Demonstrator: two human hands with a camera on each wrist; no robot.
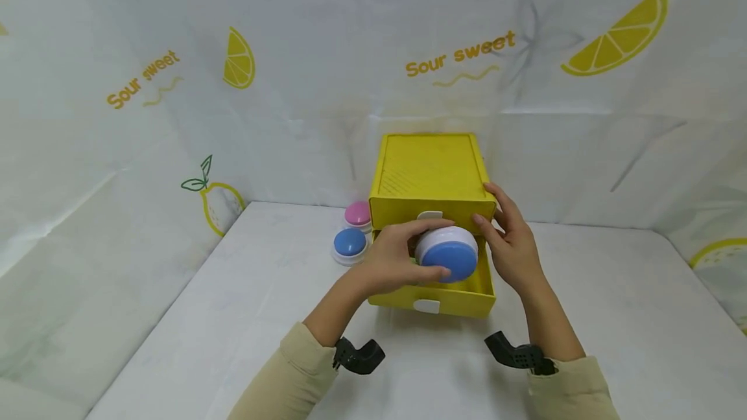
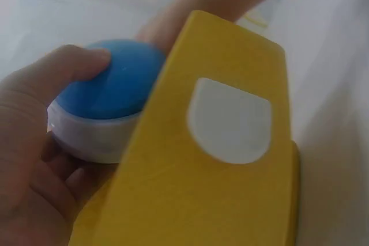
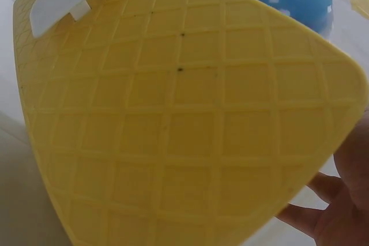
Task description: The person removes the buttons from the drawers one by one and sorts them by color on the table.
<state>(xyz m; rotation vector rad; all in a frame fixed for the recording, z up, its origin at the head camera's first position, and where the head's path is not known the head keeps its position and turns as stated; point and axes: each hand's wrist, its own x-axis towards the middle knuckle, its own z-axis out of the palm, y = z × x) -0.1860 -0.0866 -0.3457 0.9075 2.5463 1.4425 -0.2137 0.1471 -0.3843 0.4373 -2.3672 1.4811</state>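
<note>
My left hand holds a round push button with a blue dome and a white base, thumb on the dome and fingers behind the base. The button is tilted with its dome toward me, above the pulled-out lower drawer of a yellow drawer box. At the box's front right corner, my right hand grips the upper part, thumb on the front and fingers along the side. In the left wrist view, the drawer front partly hides the button.
Left of the box, on the white table, sit a second blue-domed button and a pink-domed button. Behind stands a white backdrop with lemon prints. White pulls mark both drawers.
</note>
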